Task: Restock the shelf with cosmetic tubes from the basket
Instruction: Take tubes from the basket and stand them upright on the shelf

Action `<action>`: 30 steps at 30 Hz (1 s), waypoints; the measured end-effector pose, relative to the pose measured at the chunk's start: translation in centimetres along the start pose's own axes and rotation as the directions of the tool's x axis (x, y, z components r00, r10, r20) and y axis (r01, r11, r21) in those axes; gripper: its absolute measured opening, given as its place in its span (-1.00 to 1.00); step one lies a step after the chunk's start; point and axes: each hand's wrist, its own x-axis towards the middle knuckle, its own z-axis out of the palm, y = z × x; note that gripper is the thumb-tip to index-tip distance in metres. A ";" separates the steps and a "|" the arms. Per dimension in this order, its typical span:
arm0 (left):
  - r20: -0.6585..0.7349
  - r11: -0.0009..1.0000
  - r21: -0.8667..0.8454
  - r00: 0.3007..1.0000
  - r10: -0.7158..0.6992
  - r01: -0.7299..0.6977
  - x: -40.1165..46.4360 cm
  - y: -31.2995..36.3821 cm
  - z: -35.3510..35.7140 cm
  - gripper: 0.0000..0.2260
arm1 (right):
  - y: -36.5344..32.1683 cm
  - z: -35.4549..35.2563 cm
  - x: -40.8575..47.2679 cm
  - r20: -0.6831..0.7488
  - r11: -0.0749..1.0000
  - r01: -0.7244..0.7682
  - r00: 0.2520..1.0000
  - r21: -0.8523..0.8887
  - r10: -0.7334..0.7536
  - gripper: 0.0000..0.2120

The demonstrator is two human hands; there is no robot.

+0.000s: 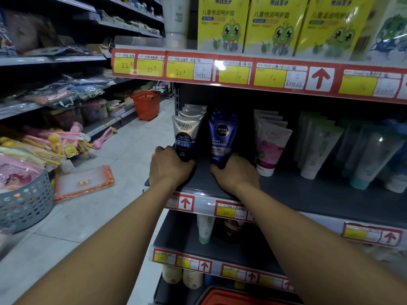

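Note:
On the dark middle shelf (308, 194) a silver-and-black Softto tube (186, 137) stands cap down at the left end. My left hand (170, 167) is wrapped around its base. Right of it stands a blue Nivea Men tube (221, 139), and my right hand (236, 173) grips its lower end. More tubes of the same kinds line up behind both. A red basket's rim (233, 297) shows at the bottom edge, under my right arm.
A pink-and-white Softto row (269, 146) and pale green tubes (319, 148) fill the shelf to the right. Yellow boxes (275, 25) sit on the shelf above. A second red basket (146, 104) stands far down the aisle. A grey perforated bin (24, 203) is at left.

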 end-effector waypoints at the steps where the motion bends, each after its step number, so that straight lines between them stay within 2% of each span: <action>1: 0.001 1.000 0.002 1.000 0.001 -0.001 0.0 -0.1 0.0 -0.41 | 0.0 0.0 0.0 0.005 1.000 0.000 1.000 -0.004 0.001 -0.48; 8: -0.014 1.000 0.019 1.000 0.010 -0.010 -0.1 0.0 0.3 -0.40 | -0.1 0.0 -0.2 -0.001 0.999 0.007 1.000 -0.040 -0.007 -0.42; 30: -0.030 1.000 0.022 0.999 0.019 -0.018 -0.2 0.1 0.3 -0.40 | -0.2 0.2 -0.2 -0.028 0.997 0.013 0.999 -0.074 -0.015 -0.41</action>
